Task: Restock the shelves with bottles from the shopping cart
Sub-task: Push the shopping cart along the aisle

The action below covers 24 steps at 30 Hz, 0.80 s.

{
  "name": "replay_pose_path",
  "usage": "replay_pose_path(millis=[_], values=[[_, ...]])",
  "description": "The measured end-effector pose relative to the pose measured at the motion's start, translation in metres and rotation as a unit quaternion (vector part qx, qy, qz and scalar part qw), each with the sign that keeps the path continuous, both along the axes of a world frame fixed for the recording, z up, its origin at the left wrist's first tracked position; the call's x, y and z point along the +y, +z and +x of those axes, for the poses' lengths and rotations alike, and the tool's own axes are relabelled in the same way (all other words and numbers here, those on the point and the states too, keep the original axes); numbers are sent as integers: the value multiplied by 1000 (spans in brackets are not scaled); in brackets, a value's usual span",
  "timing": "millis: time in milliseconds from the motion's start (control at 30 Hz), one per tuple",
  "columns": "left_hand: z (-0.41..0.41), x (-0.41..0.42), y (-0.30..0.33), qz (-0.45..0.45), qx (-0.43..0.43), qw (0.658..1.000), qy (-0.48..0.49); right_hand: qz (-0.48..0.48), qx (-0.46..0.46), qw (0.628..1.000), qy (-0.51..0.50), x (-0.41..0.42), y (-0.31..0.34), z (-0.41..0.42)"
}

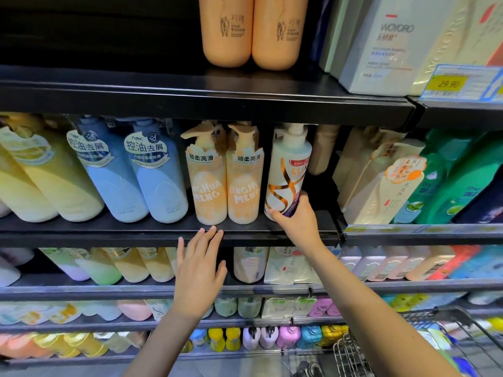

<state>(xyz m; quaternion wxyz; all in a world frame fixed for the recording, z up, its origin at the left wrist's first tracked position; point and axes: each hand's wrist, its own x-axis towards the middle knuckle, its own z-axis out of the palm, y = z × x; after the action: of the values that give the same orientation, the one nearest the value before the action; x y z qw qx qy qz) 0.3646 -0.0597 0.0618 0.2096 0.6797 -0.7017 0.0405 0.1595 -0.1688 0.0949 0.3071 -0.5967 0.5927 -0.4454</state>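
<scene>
My right hand (298,219) grips the base of a white pump bottle (288,172) with gold and purple swirls. The bottle stands upright on the black middle shelf (136,232), right of two orange pump bottles (227,180). My left hand (198,265) is held flat with fingers straight, its fingertips at the front edge of that shelf just below the orange bottles, holding nothing. The shopping cart (424,346) shows at the bottom right, with its wire basket partly in view.
Blue bottles (136,172) and yellow bottles (40,175) fill the shelf to the left. Cream and green bottles (408,180) stand to the right, past a dark gap. Orange bottles (253,31) and white boxes sit on the shelf above. Lower shelves hold several small bottles.
</scene>
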Motion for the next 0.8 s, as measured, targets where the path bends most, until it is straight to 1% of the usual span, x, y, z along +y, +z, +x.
replay_pose_path(millis=[133,333,400,467,533,600,633,700,767,800], values=[[1,0,1,10,1,1000,-4,-5,-19,1000,-14,3,1,2],[1,2,3,16,-9,1000,-11,-16,1,999,-35,5,1,7],[1,3,7,38,-7,999,-11,-10,9,999,-40,7,2,9],[1,5,13,81,-25,996,-8,-2,19,999,-26,11,8,11],[0,7,26,132,-79,988,4,13,54,998,-5,23,16,8],[-6,12,45,180,-132,975,19,25,135,990,-11,48,22,-4],[-13,14,54,188,-152,970,15,26,178,984,-17,64,22,-14],[-33,16,70,178,-183,966,-33,36,226,973,-16,104,18,-40],[-62,18,76,175,-179,959,-130,73,242,967,-17,150,10,-68],[-80,19,75,179,-171,950,-191,90,245,965,-25,173,6,-82]])
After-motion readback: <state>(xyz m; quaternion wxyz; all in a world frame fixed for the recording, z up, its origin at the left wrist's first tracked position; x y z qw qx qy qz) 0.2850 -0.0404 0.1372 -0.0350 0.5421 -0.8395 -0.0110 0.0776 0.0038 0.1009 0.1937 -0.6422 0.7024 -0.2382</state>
